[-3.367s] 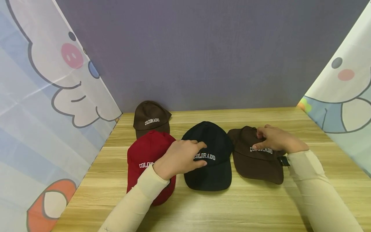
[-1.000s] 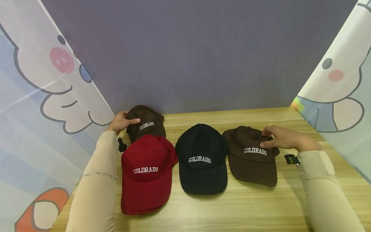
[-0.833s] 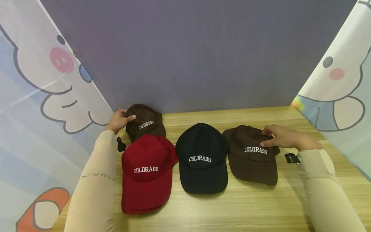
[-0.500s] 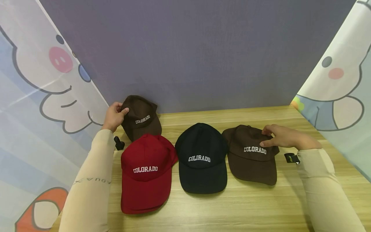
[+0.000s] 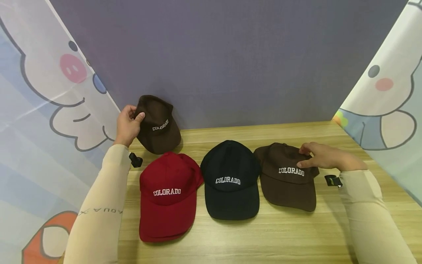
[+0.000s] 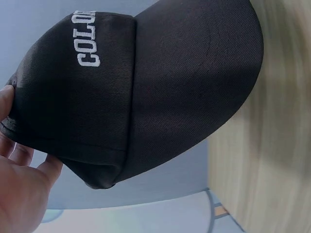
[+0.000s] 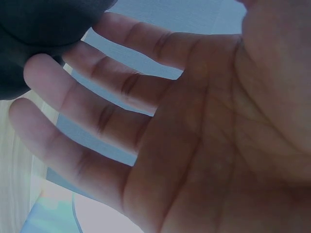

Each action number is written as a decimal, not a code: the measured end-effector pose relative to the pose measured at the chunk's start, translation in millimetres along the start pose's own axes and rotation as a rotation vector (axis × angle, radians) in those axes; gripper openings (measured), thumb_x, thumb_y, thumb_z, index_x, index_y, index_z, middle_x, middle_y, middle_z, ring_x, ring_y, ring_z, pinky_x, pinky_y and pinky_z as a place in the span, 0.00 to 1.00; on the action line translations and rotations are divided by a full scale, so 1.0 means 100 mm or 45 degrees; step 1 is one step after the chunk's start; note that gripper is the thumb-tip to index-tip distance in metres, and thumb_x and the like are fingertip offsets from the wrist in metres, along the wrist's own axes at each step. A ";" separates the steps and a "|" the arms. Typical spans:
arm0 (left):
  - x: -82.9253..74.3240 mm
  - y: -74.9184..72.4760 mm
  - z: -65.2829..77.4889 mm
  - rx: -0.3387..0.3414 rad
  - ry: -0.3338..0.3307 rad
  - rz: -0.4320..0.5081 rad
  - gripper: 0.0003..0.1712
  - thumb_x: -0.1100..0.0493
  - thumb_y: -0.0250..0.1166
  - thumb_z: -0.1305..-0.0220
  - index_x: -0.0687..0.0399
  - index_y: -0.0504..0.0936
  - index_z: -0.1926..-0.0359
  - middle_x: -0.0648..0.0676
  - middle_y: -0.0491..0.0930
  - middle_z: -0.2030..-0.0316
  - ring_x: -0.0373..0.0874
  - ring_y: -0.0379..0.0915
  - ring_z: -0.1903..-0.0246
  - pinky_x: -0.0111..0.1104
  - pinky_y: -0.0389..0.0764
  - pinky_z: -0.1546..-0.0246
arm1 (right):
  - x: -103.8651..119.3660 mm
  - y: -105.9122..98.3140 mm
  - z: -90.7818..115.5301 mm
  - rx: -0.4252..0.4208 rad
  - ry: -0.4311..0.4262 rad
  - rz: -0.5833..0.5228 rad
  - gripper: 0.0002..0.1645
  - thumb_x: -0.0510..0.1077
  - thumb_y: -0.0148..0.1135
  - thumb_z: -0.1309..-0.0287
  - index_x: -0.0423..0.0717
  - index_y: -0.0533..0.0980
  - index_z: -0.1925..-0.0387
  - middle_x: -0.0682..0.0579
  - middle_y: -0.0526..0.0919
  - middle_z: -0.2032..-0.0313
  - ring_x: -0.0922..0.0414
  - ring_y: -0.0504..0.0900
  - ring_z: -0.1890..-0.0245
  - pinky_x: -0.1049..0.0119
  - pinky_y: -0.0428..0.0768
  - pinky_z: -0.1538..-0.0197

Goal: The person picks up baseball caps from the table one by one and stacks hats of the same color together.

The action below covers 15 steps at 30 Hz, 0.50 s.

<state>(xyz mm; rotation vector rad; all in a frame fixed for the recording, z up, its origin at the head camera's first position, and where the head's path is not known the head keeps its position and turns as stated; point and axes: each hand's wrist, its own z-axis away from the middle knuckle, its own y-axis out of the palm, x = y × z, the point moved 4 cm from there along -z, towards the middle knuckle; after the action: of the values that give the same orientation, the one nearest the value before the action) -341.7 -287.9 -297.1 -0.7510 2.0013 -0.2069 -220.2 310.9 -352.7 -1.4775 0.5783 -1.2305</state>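
Note:
In the head view my left hand pinches a brown baseball cap between thumb and fingers at the side of its crown. That cap is tilted up at the back left, its brim pointing down toward the tabletop; its white lettering is partly cut off in the left wrist view. At the right, my right hand lies by the crown of a second brown cap. The right wrist view has its fingers spread and loosely extended, with the tips beside a dark cap.
A red cap and a black cap lie between the hands, brims toward me, on the wood-grain table. A grey panel closes off the back. Cartoon-printed sheets stand at both sides.
My left hand has gone from over the red and black caps to the back-left brown cap, gripped it and raised it up and leftward, off the red one. The right hand has hardly moved.

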 end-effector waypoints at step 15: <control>-0.77 -0.05 0.08 -0.097 0.235 0.177 0.16 0.58 0.60 0.41 0.64 0.69 0.58 0.55 0.75 0.62 0.42 0.71 0.60 0.33 0.68 0.60 | 0.01 -0.01 -0.03 -0.004 -0.008 -0.016 0.37 0.62 0.62 0.51 0.35 0.68 0.53 0.42 0.73 0.57 0.43 0.72 0.54 0.50 0.68 0.54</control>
<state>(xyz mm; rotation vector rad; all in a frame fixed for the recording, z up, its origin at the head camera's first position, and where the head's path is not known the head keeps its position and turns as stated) -305.2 -246.0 -243.2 -0.6563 2.2383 -0.1221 -222.6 308.9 -351.8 -1.4892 0.5684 -1.2349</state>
